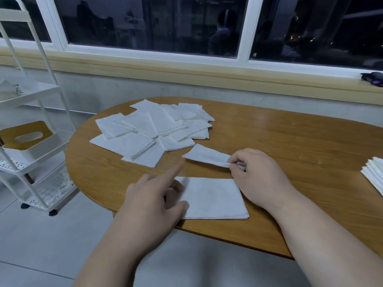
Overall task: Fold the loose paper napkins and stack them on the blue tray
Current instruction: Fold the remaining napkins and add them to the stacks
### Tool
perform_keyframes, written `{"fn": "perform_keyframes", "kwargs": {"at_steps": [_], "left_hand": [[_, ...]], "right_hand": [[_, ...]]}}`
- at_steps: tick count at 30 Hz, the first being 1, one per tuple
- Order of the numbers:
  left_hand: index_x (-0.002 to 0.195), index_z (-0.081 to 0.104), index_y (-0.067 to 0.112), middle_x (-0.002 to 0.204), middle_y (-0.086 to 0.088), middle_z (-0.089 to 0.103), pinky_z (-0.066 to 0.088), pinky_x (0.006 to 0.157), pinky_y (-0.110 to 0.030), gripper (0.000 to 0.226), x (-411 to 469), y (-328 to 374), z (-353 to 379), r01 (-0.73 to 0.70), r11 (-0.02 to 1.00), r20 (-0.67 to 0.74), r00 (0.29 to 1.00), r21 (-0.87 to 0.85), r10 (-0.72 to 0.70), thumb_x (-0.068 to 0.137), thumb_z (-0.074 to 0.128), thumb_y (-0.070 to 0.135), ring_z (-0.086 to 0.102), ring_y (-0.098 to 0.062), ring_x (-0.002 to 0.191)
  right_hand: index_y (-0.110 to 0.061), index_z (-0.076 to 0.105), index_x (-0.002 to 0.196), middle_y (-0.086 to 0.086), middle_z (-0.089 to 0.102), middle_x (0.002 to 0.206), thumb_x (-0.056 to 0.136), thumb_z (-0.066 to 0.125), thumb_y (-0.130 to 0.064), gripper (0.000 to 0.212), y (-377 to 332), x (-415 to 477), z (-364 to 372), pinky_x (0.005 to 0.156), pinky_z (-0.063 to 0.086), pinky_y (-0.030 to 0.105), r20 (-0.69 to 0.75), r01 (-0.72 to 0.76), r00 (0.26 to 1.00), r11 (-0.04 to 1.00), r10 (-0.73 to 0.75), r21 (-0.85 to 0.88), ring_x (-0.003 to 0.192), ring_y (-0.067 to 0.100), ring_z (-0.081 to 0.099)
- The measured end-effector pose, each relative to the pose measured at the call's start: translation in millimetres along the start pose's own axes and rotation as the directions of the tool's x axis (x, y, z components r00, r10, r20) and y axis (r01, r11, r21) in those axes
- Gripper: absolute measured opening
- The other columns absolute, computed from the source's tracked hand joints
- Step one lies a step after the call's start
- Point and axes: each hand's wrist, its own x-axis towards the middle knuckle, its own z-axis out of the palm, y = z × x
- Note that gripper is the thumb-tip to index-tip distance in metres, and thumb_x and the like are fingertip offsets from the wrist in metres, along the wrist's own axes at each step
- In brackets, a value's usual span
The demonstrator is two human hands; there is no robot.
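My right grip (257, 175) is clenched on a pinched napkin (207, 155), thumb and fingertips nipping its right corner so that it lies as a pale wedge pointing toward ten o'clock, just beyond my knuckles. My left grip (153, 201) is released and clasps nothing: the forefinger (176, 170) sticks out, blurred, toward one o'clock, while the thumb (180, 206) rests on the left edge of a flat napkin (215, 199). That sheet lies spread on the wooden worktop (290, 141) at six o'clock, between my two wrists, its far right corner tucked under my right palm. At eleven o'clock on the worktop sits the loose pile (153, 131), many white napkins overlapping at odd angles, some several sheets thick. At three o'clock, cut off by the picture's edge, is a neat stack (374, 172) of layered napkins; I cannot tell what it rests on. Off the worktop at nine o'clock stands a white trolley (41, 156). Its middle shelf holds a white box (43, 129) with a wooden lid and an oval slot; its top shelf carries something pale I cannot make out. A dark object (373, 78) lies on the windowsill (186, 73) at two o'clock.
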Motion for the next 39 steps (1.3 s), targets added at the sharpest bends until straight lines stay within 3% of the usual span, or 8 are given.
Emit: {"fn": "perform_keyframes", "kwargs": {"at_steps": [3, 7, 14, 20, 23, 27, 33, 39], "left_hand": [[0.132, -0.012, 0.064, 0.107, 0.044, 0.048, 0.038, 0.094, -0.027, 0.1, 2.4, 3.1, 1.5, 0.008, 1.0, 0.015, 1.0, -0.02, -0.008, 0.083, 0.071, 0.038, 0.037, 0.013, 0.101], [0.134, -0.023, 0.066, 0.106, 0.04, 0.053, 0.041, 0.101, -0.033, 0.112, -0.1, 2.8, 0.2, 0.063, 0.989, 0.004, 0.998, -0.131, -0.063, 0.079, 0.072, 0.043, 0.044, 0.005, 0.104], [0.138, 0.006, 0.069, 0.134, 0.044, 0.028, 0.032, 0.1, -0.026, 0.091, -1.9, -0.6, -7.2, 0.004, 0.948, -0.147, 0.988, -0.319, -0.053, 0.076, 0.07, 0.05, 0.026, 0.005, 0.132], [0.121, 0.045, 0.073, 0.083, 0.006, 0.065, 0.05, 0.067, -0.032, 0.065, -2.4, 7.0, -11.0, 0.048, 0.864, -0.172, 0.973, -0.502, -0.154, 0.086, 0.071, 0.025, 0.059, -0.02, 0.071], [0.126, 0.035, 0.076, 0.081, 0.002, 0.063, 0.047, 0.062, -0.031, 0.072, -0.1, 9.5, -9.9, 0.108, 0.867, -0.129, 0.973, -0.487, -0.193, 0.086, 0.069, 0.027, 0.053, -0.011, 0.063], [0.127, 0.018, 0.083, 0.081, 0.007, 0.064, 0.042, 0.058, -0.021, 0.08, 0.1, 5.7, -7.1, 0.135, 0.944, -0.032, 0.988, -0.302, -0.151, 0.087, 0.065, 0.032, 0.05, -0.004, 0.061], [0.1, 0.068, 0.051, 0.089, 0.022, 0.062, 0.045, 0.074, -0.019, 0.026, -0.6, 0.8, -6.6, 0.087, 0.985, 0.012, 0.996, -0.149, -0.087, 0.088, 0.062, 0.03, 0.054, 0.001, 0.089], [0.074, 0.064, 0.028, 0.075, 0.006, 0.059, 0.038, 0.087, -0.031, 0.013, 0.9, -3.1, 1.1, -0.018, 0.996, -0.07, 0.997, 0.091, 0.024, 0.085, 0.058, 0.033, 0.043, -0.003, 0.093]], "right_hand": [[-0.035, 0.066, 0.092, -0.019, 0.065, 0.088, 0.098, 0.054, -0.027, 0.015, -3.3, -3.3, -6.0, 0.065, 0.043, 0.02, -0.061, -0.021, 0.997, 0.956, 0.041, 0.294, 0.083, 0.002, 0.057], [-0.026, 0.067, 0.087, -0.009, 0.068, 0.087, 0.095, 0.059, -0.019, 0.014, -8.1, -9.7, -8.3, 0.074, 0.045, 0.022, -0.1, 0.097, 0.994, 0.797, -0.046, 0.596, 0.082, 0.006, 0.06], [-0.005, 0.067, 0.082, 0.003, 0.062, 0.072, 0.081, 0.058, -0.011, 0.011, -6.7, -12.9, -11.3, 0.065, 0.044, 0.02, -0.032, 0.17, 0.971, 0.583, -0.239, 0.794, 0.07, 0.012, 0.055], [-0.014, 0.068, 0.103, 0.016, 0.072, 0.087, 0.083, 0.067, -0.02, 0.02, -10.7, -14.1, -16.1, 0.062, 0.055, 0.027, 0.151, -0.058, 0.967, 0.398, -0.206, 0.916, 0.074, 0.026, 0.068], [-0.035, 0.057, 0.129, 0.016, 0.074, 0.099, 0.082, 0.079, -0.011, 0.057, -17.6, -19.4, -20.8, 0.08, 0.059, 0.042, 0.206, -0.07, 0.958, 0.53, -0.201, 0.845, 0.092, 0.033, 0.073], [-0.049, 0.054, 0.13, 0.006, 0.077, 0.092, 0.088, 0.07, -0.001, 0.066, -18.7, -22.0, -21.3, 0.076, 0.06, 0.032, 0.106, 0.001, 0.987, 0.668, -0.12, 0.745, 0.083, 0.021, 0.073], [-0.05, 0.068, 0.107, -0.029, 0.072, 0.097, 0.087, 0.074, -0.012, 0.043, -14.8, -31.9, -10.8, 0.075, 0.046, 0.005, 0.154, -0.045, 0.986, 0.787, -0.064, 0.616, 0.091, -0.01, 0.067], [-0.042, 0.077, 0.086, -0.039, 0.067, 0.089, 0.084, 0.077, -0.031, 0.012, -6.7, -27.1, -1.7, 0.075, 0.039, 0.001, 0.164, -0.043, 0.986, 0.922, -0.022, 0.385, 0.092, -0.019, 0.058]]}}
